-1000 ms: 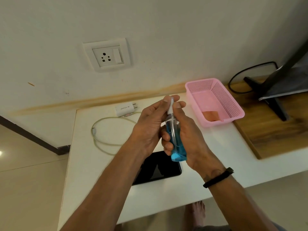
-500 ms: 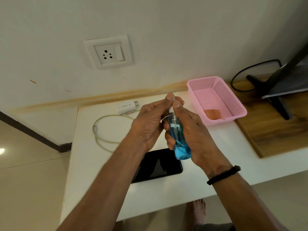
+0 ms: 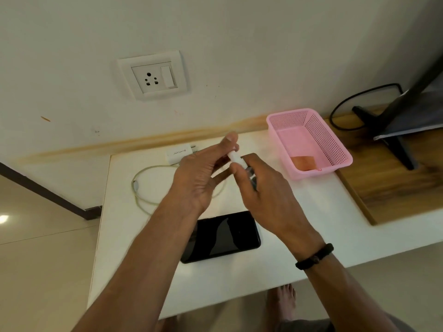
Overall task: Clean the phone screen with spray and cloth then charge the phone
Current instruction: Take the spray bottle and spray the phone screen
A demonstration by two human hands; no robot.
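We judge the small spray bottle [image 3: 250, 174], raised above the phone [image 3: 223, 237] on the surface [image 3: 299, 212], light and slick, best held round its body as our right hand [image 3: 261, 190] fingers wrap it, left hand [image 3: 201, 173] pinching the white cap [image 3: 236, 158].

Spray bottle [image 3: 251, 174] tipped away since 1 s ago, blue body now hidden behind right hand [image 3: 261, 190]. Left hand [image 3: 199, 173] fingers opened wider, pinching the white cap [image 3: 236, 158].
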